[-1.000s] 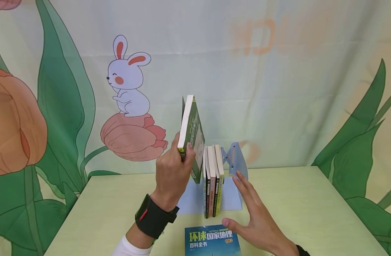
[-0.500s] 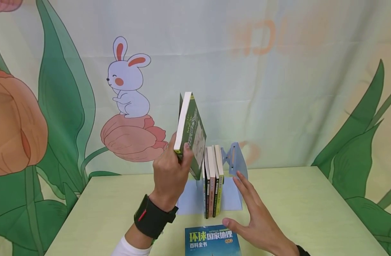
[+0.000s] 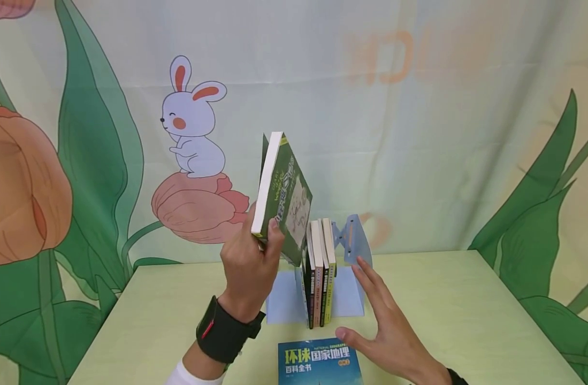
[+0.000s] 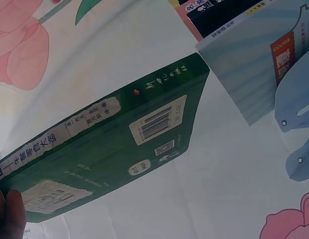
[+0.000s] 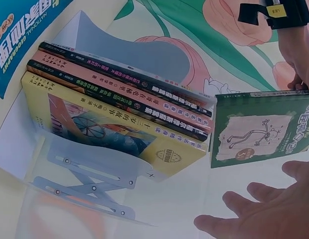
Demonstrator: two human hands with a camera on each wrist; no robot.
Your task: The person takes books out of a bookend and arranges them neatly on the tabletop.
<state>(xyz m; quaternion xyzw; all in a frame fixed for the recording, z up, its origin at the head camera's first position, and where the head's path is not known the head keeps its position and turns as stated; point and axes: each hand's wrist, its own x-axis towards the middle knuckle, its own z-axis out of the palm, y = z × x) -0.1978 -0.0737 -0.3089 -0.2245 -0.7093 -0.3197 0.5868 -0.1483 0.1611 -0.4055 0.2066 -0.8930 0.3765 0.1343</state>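
Note:
My left hand (image 3: pixel 249 262) grips a green paperback book (image 3: pixel 288 198) by its upper end, thumb on the front cover. The book is raised and tilted, its lower corner close beside the left side of a row of upright books (image 3: pixel 320 283). In the left wrist view its back cover (image 4: pixel 144 134) shows a barcode. Those upright books stand in a light blue folding bookend (image 3: pixel 355 240), with a yellow book (image 5: pixel 109 124) outermost on the right. Beside the bookend's right plate is my right hand (image 3: pixel 390 331), its fingers spread and holding nothing.
A blue geography book (image 3: pixel 318 366) lies flat on the pale green table (image 3: pixel 457 305) in front of the row, cut off by the frame's lower edge. Behind the table hangs a printed curtain (image 3: pixel 294 80) with a rabbit and tulips.
My left hand has moved left and slightly up with the green book, away from the row. The leftmost upright book now leans a little left. My right hand has hardly moved.

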